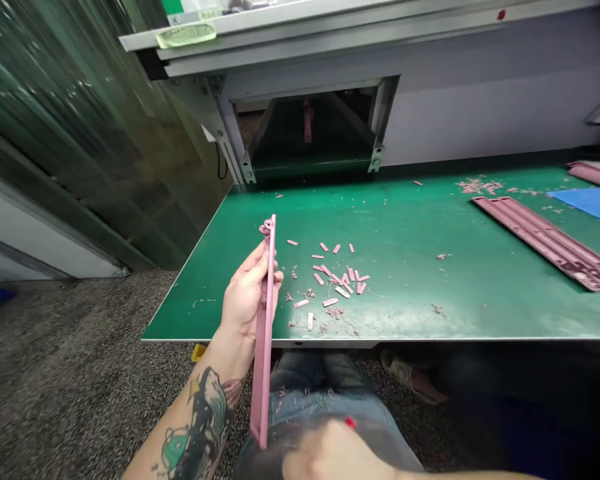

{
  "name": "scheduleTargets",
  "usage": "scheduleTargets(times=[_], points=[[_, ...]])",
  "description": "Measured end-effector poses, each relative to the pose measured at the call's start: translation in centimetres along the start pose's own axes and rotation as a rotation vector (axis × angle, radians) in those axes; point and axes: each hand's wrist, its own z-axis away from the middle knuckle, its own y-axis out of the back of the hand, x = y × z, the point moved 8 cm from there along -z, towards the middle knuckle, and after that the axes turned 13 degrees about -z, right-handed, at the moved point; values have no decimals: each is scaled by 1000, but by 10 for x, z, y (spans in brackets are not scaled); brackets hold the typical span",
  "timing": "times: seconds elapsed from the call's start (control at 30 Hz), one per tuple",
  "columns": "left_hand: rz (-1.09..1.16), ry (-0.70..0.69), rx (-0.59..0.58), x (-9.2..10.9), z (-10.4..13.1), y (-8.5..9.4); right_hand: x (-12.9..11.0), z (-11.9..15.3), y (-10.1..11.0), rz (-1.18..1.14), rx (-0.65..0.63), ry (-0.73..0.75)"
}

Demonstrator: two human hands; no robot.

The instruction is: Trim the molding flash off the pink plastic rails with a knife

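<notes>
My left hand (246,291) is wrapped around a long, narrow pink plastic strip (264,363), near its upper end. The strip stands steeply in the view, and its lower end reaches over my lap. A small round fitting shows at its top. Low in the view, my right hand (333,450) is curled into a fist beside the strip's lower end, blurred by motion. A small red tip (351,423) shows at that fist; the rest of what it holds is hidden. Several small pink offcuts (344,280) and curled shavings lie on the green table (405,267).
More long pink parts (545,240) lie at the right, near a pile of pink scraps (480,187) and a blue sheet (590,203). Behind the table, a framed opening holds a dark conveyor belt (280,143) with a pink part (308,121) on it. Clear plastic curtains (80,120) hang at left.
</notes>
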Motion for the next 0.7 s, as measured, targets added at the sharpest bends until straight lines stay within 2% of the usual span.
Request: scheduleTargets(times=[0.03, 0.07, 0.1, 0.17, 0.23, 0.27, 0.33, 0.47, 0.7], points=[[16, 5, 2, 2, -1, 2, 1, 3, -2, -65, 3, 26], [26, 23, -4, 1, 2, 2, 8, 5, 7, -136, 55, 20], [28, 56, -18, -2, 7, 2, 20, 5, 26, -206, 154, -25], [14, 157, -61, -17, 25, 1, 49, 6, 81, -302, 420, -171], [-10, 269, -114, -36, 47, -1, 70, 6, 134, -282, 614, -297], [-21, 319, -141, -45, 58, -3, 75, 5, 153, -225, 663, -337], [-1, 365, -189, -55, 75, -7, 82, 0, 177, -81, 680, -387], [56, 399, -270, -58, 91, -15, 87, -4, 181, 89, 663, -439], [-4, 385, -229, -57, 92, -8, 72, -2, 171, 288, 629, -451]])
